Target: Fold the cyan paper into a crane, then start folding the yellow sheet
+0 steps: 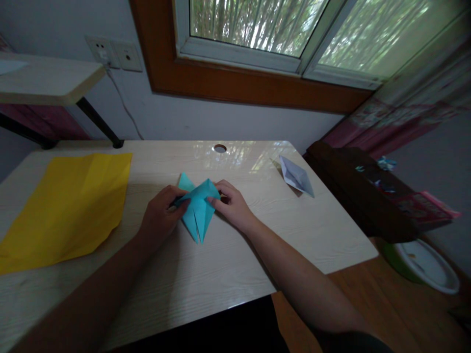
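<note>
A folded piece of turquoise paper (200, 206) is held over the middle of the desk, between my two hands. Its lower part ends in two narrow points with a slit between them, and another pointed flap rises at the upper left. My left hand (162, 211) pinches the left side, thumb in front and fingers partly hidden behind the paper. On the other side my right hand (233, 203) grips the right edge, its thumb pressed on the front face. The fingers behind the paper are partly out of sight.
A large yellow paper sheet (73, 206) lies on the desk (221, 274) at left. Toward the right edge stands a folded white paper shape (297, 176). A cable hole (220, 148) sits near the back edge. A raised shelf (47, 81) is at upper left.
</note>
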Available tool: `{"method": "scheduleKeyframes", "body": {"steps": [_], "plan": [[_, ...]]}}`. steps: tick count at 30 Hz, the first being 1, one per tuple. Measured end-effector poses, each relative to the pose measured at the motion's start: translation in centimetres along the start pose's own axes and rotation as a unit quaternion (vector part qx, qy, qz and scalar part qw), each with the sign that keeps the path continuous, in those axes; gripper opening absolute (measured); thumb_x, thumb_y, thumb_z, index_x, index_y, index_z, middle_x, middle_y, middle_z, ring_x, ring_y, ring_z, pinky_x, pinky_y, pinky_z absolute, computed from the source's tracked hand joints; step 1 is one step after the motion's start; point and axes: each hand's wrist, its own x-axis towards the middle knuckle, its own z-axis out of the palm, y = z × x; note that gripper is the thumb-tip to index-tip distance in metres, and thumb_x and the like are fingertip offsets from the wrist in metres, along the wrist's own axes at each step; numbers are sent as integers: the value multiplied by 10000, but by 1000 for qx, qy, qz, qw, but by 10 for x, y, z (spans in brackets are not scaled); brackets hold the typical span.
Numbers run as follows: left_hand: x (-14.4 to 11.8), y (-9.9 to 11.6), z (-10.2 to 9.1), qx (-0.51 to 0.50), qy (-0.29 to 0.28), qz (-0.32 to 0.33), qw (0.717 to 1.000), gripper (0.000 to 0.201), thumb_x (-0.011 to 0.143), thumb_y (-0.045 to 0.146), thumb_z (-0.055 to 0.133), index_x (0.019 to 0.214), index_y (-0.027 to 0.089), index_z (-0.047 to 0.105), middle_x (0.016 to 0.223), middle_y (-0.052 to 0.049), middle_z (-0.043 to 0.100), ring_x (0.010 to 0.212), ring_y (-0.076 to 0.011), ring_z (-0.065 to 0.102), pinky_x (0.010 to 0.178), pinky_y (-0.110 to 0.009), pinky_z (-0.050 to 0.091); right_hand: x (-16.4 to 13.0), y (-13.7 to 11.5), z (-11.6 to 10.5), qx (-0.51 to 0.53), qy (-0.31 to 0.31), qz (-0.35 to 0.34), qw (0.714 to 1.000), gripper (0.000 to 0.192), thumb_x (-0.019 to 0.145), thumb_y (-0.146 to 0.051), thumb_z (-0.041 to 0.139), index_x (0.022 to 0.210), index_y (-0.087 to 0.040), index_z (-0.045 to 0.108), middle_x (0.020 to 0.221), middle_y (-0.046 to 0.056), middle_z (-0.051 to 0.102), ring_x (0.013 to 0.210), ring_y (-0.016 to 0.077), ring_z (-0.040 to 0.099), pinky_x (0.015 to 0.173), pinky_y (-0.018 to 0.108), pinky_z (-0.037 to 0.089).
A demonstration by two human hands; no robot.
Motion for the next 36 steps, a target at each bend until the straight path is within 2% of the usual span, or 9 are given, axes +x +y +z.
{"method": "scheduleKeyframes", "body": {"steps": [6, 15, 18, 21, 24, 30, 36], "plan": [[0, 0, 1, 8, -5, 61, 998, 93, 925, 273, 628, 971, 236, 700, 917, -42, 694, 851, -211, 628, 807, -328, 496, 0, 3, 1, -51, 1, -29, 998, 111, 894, -231, 631, 786, -206, 622, 815, 7, 554, 793, 170, 554, 724, 310, 428], [0, -1, 2, 8, -12, 45, 999, 103, 929, 287, 619, 982, 236, 692, 927, -42, 689, 843, -212, 624, 786, -331, 494, 1, 3, 2, -73, 42, -13, 996, 87, 874, -246, 620, 798, -210, 599, 775, -4, 525, 740, 163, 512, 677, 298, 395], [0, -2, 1, 5, -3, 35, 999, 83, 927, 292, 623, 958, 236, 677, 902, -33, 670, 819, -206, 613, 767, -327, 485, 0, 4, 3, -44, 39, 3, 998, 76, 883, -285, 628, 882, -210, 638, 811, 8, 557, 765, 170, 529, 691, 303, 408], [0, -1, 0, 7, 6, 26, 1000, 70, 922, 297, 635, 937, 237, 668, 875, -21, 652, 790, -196, 595, 751, -321, 472, -2, 4, 3, 18, 30, 45, 998, 175, 914, -369, 634, 997, -217, 661, 842, 13, 604, 770, 168, 540, 706, 304, 429], [1, 0, -1, -8, 15, 2, 1000, 74, 915, 303, 639, 930, 236, 665, 866, -13, 642, 769, -189, 582, 725, -313, 461, -2, 1, 3, 84, 31, 68, 994, 234, 940, -438, 615, 1003, -220, 667, 845, 13, 626, 784, 167, 562, 736, 306, 453], [1, 1, -3, -41, 34, -57, 997, 132, 910, 362, 637, 928, 233, 660, 864, -10, 640, 767, -193, 574, 702, -312, 453, 0, -1, 3, 230, 38, 108, 966, 251, 975, -384, 486, 1037, -223, 669, 881, 22, 669, 811, 168, 622, 777, 315, 504], [2, -1, -3, -59, 31, -74, 995, 167, 899, 392, 651, 921, 227, 667, 859, -10, 650, 772, -194, 583, 704, -311, 463, 1, -2, 6, 196, 38, 104, 974, 151, 866, -249, 590, 984, -216, 680, 819, -5, 650, 785, 155, 608, 753, 297, 481]]}}
